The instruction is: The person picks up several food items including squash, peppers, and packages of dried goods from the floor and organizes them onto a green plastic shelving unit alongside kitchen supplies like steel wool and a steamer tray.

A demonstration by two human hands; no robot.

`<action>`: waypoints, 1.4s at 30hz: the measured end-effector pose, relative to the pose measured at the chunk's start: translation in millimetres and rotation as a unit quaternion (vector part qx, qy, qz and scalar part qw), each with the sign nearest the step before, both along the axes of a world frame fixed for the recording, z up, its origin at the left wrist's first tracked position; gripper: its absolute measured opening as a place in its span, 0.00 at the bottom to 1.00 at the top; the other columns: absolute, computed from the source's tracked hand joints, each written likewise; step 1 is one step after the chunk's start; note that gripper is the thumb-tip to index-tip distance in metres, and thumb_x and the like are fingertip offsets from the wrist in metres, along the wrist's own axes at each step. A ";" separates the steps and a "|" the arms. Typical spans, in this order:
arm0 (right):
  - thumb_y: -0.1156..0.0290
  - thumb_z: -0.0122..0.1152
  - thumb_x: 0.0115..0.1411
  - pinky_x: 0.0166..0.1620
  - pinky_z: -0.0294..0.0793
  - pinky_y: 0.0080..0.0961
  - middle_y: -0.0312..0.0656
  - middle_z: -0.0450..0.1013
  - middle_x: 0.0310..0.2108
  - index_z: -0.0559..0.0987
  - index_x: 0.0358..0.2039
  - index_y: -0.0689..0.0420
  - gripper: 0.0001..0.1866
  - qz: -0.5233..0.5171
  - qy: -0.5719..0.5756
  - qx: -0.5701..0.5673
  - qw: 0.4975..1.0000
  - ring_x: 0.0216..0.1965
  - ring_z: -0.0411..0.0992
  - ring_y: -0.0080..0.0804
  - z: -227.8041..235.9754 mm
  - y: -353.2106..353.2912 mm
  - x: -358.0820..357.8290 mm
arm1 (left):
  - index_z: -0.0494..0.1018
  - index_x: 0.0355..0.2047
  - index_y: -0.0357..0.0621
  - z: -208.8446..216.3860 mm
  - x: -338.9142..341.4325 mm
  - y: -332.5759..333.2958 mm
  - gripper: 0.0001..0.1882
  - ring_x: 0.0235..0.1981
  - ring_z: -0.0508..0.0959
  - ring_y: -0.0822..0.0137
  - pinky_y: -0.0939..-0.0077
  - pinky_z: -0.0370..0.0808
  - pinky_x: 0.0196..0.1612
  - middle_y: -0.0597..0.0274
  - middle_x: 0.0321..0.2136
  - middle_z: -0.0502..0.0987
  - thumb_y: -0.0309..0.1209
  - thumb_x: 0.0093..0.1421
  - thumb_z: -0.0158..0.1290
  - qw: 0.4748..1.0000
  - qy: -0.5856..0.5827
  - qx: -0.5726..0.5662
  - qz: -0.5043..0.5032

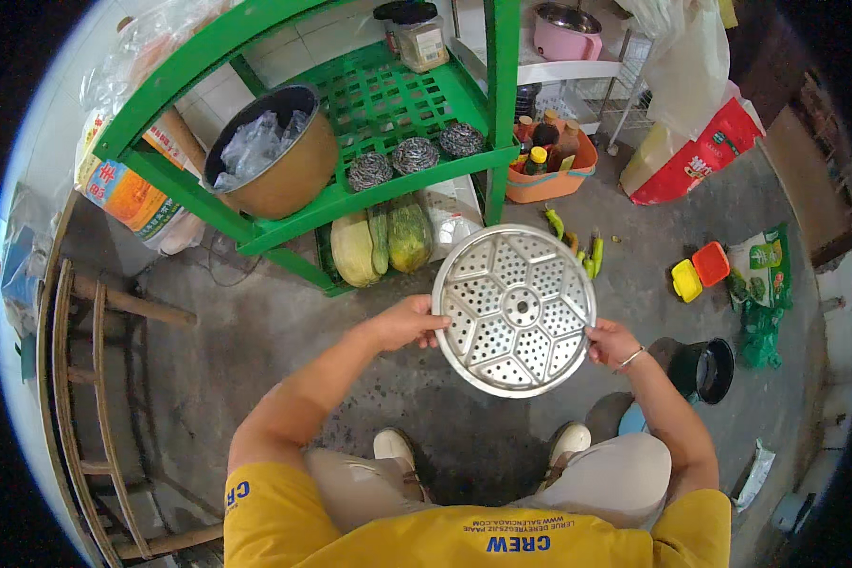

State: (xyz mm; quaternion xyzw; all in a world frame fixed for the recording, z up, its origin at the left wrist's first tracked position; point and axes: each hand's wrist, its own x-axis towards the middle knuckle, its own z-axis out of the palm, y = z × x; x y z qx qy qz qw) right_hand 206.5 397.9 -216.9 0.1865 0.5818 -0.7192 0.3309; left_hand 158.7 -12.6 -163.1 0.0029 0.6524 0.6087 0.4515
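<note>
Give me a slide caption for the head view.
Left hand and right hand hold a perforated metal disc near a green shelf.

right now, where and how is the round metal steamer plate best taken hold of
Likely by its outer rim, from left and right, thumbs on top and fingers beneath: the steamer plate is wide, flat and perforated, with no handle in sight. The left grip and right grip hold it at roughly opposite edges.

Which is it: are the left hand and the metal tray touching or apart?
Touching: the head view shows the left hand gripping the metal tray, its thumb over the rim.
</note>
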 end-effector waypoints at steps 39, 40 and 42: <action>0.67 0.51 0.60 0.24 0.69 0.20 0.35 0.72 0.23 0.73 0.35 0.55 0.07 0.123 0.038 -0.101 0.987 0.19 0.68 0.23 13.1 -77.1 -18.8 | 0.71 0.28 0.47 -30.4 5.7 -93.2 0.17 0.13 0.64 0.75 0.82 0.59 0.16 0.69 0.13 0.67 0.47 0.60 0.46 0.990 -0.047 -0.058 0.121; 0.67 0.51 0.60 0.24 0.69 0.20 0.35 0.72 0.24 0.73 0.35 0.56 0.07 0.122 0.048 -0.096 0.987 0.19 0.68 0.23 15.4 -76.5 -18.3 | 0.71 0.26 0.47 -26.4 6.2 -90.9 0.15 0.12 0.64 0.75 0.81 0.59 0.16 0.70 0.12 0.66 0.45 0.60 0.47 0.992 -0.041 -0.047 0.109; 0.67 0.50 0.60 0.24 0.69 0.20 0.35 0.72 0.24 0.73 0.36 0.56 0.07 0.119 0.067 -0.086 0.987 0.19 0.68 0.23 19.8 -75.2 -16.9 | 0.71 0.27 0.45 -9.5 0.3 -98.2 0.11 0.14 0.66 0.76 0.81 0.62 0.17 0.70 0.15 0.69 0.38 0.60 0.49 0.996 -0.021 -0.072 0.047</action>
